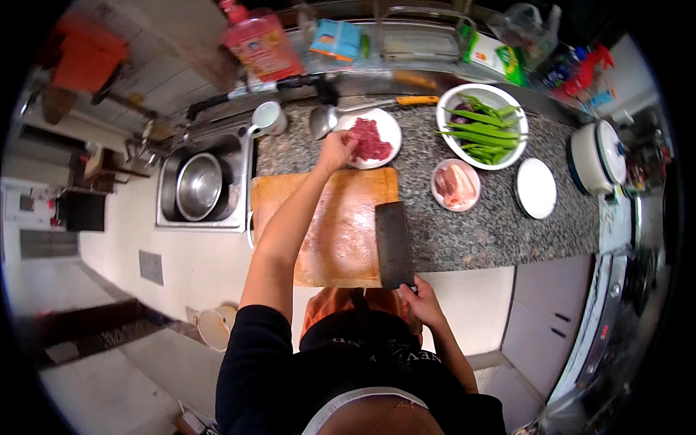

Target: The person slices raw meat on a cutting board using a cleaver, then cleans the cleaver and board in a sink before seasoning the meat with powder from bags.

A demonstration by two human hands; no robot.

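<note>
My left hand (338, 151) reaches over the cutting board to a white plate (389, 125), fingers drawn together at the left edge of the sliced red meat (372, 141). My fingers partly cover the meat there. In my right hand (424, 301), at the counter's front edge, is the handle of a cleaver. The dark cleaver blade (394, 243) lies along the right edge of the wooden cutting board (330, 228). The board's surface looks wet, and no food lies on it. Most of the handle is hidden by my right hand.
Right of the plate stand a white colander (446, 148) of green peppers, a bowl of pale pink meat (455, 185), a white dish (536, 188) and a white pot (598, 156). A ladle (324, 122) and mug (270, 118) stand behind. A steel basin (199, 186) sits in the left sink.
</note>
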